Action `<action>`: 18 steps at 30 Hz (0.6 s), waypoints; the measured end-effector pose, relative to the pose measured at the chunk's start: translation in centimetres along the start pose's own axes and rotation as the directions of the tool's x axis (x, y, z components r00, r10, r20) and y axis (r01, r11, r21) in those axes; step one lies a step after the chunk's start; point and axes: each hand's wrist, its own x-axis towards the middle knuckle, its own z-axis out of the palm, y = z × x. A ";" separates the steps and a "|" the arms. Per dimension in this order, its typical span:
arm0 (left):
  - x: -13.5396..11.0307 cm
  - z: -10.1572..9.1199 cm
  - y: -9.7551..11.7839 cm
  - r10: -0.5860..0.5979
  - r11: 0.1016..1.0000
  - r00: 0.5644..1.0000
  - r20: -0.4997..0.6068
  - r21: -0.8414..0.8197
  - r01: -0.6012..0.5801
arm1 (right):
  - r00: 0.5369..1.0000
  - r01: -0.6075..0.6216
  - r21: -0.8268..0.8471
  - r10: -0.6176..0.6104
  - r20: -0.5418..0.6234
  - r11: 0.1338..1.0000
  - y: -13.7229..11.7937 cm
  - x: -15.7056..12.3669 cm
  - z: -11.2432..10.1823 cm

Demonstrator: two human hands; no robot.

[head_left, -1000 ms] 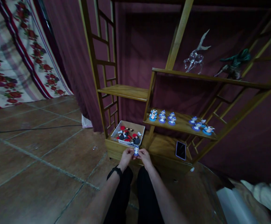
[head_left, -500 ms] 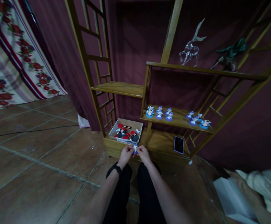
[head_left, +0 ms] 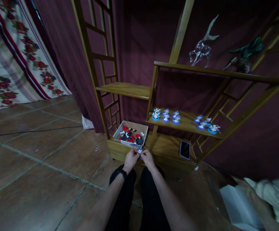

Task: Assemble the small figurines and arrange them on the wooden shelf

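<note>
Between my two hands is a small purple-and-white figurine point(head_left: 140, 151), held upright in front of the lowest shelf. My left hand point(head_left: 131, 158) pinches its left side, and my right hand point(head_left: 147, 158) pinches its right side. Fingers cover part of its lower body and base. Just behind my hands stands an open cardboard box point(head_left: 143, 127) with red, black and white figurine pieces point(head_left: 130, 136) lying jumbled inside. On the shelf up to the right, several similar purple figurines point(head_left: 166, 117) stand in two groups, with blue-based figurines point(head_left: 156, 114) among them.
A phone point(head_left: 184, 149) lies on the lowest board of the wooden shelf unit point(head_left: 123, 89). Higher up stand a clear glass deer point(head_left: 201, 51) and a dark green statue point(head_left: 245, 54). A white box point(head_left: 240, 205) sits at lower right. A cable point(head_left: 33, 131) crosses the tiled floor.
The view has shifted slightly, so the shelf appears a little farther right. Both hands still hold the figurine, which shows slightly less between the fingers.
</note>
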 end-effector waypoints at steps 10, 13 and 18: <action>-0.7 -0.1 0.8 0.103 0.984 0.994 0.024 0.141 -0.105 | 1.000 -0.008 -0.016 0.008 -0.015 1.000 -0.3 0.0 -0.4; -1.0 -0.2 1.1 0.115 0.985 0.992 0.055 0.121 -0.121 | 0.999 -0.034 0.034 0.034 0.002 0.999 -0.3 0.1 -0.5; -1.5 -0.5 1.5 0.183 0.983 0.978 0.096 -0.017 -0.182 | 0.991 -0.135 0.216 0.131 0.031 0.967 -0.9 -0.1 -0.6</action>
